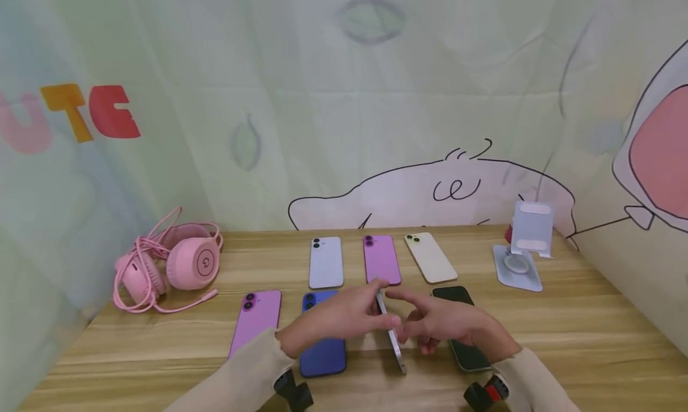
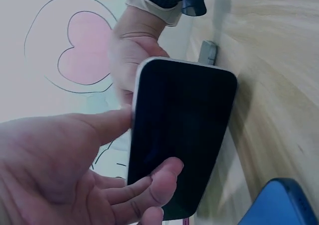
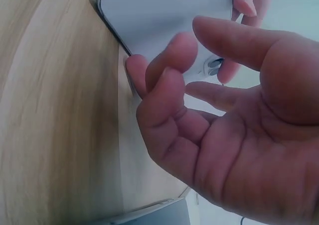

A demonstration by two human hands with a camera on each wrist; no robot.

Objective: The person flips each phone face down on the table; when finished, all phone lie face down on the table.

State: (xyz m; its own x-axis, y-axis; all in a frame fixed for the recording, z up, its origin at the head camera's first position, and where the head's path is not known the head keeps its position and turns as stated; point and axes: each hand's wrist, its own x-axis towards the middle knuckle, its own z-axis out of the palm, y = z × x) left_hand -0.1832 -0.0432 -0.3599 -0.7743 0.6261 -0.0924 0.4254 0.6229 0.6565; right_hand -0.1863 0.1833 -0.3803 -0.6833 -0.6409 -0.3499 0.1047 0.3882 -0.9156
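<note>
My left hand (image 1: 349, 313) holds a pale phone (image 1: 392, 334) up on its edge, thumb on one long side and fingertips against the black screen (image 2: 184, 115). My right hand (image 1: 446, 319) is at the phone's other face, its fingers loosely bent and the index finger reaching toward the top end. In the right wrist view the phone's pale back (image 3: 164, 11) and its camera lenses show behind the right fingers. A blue phone (image 1: 322, 364) lies beneath the left wrist. Partly covered by the right hand and wrist is a dark green phone (image 1: 470, 355).
A purple phone (image 1: 258, 316) lies left of the blue one. Behind stand in a row a white phone (image 1: 326, 266), another purple phone (image 1: 383, 260) and a cream phone (image 1: 432, 260), lying face down. Pink headphones (image 1: 193, 264) sit at left, a light-blue folding stand (image 1: 532, 230) at right.
</note>
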